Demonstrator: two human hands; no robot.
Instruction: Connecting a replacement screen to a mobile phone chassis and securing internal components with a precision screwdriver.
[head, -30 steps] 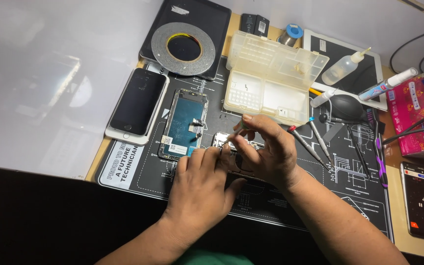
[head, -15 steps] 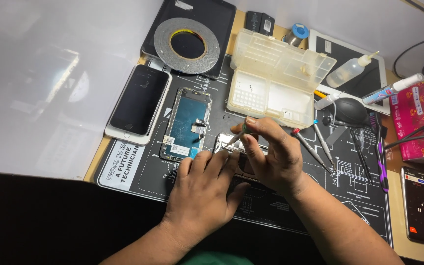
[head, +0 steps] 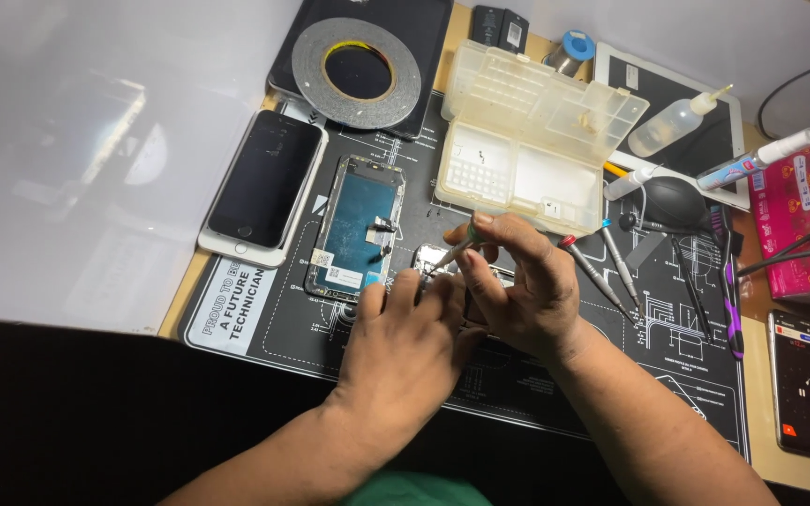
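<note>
Head view, centre of frame: a small metal phone part (head: pixel 431 257) lies on the black work mat (head: pixel 555 375), partly hidden under both hands. Right hand (head: pixel 522 290) is closed in a pinch on a thin screwdriver (head: pixel 454 251), its tip down on the part. Left hand (head: pixel 405 342) lies flat, fingers loosely curled, fingertips pressing at the part's near edge; whether it grips anything cannot be told. Just left of the part sits an opened phone frame (head: pixel 353 230), its blue interior showing. Further left, a white phone (head: pixel 262 187) with a dark screen lies face up. Above the hands, a clear plastic parts box (head: pixel 536 141) stands with its lid open. Upper centre-left holds a roll of grey tape (head: pixel 356 73). Right of the hands lie two more screwdrivers (head: pixel 602 262), a black air blower (head: pixel 672 201) and a small squeeze bottle (head: pixel 672 126). A red tissue pack (head: pixel 803 220) sits at the right edge.
</note>
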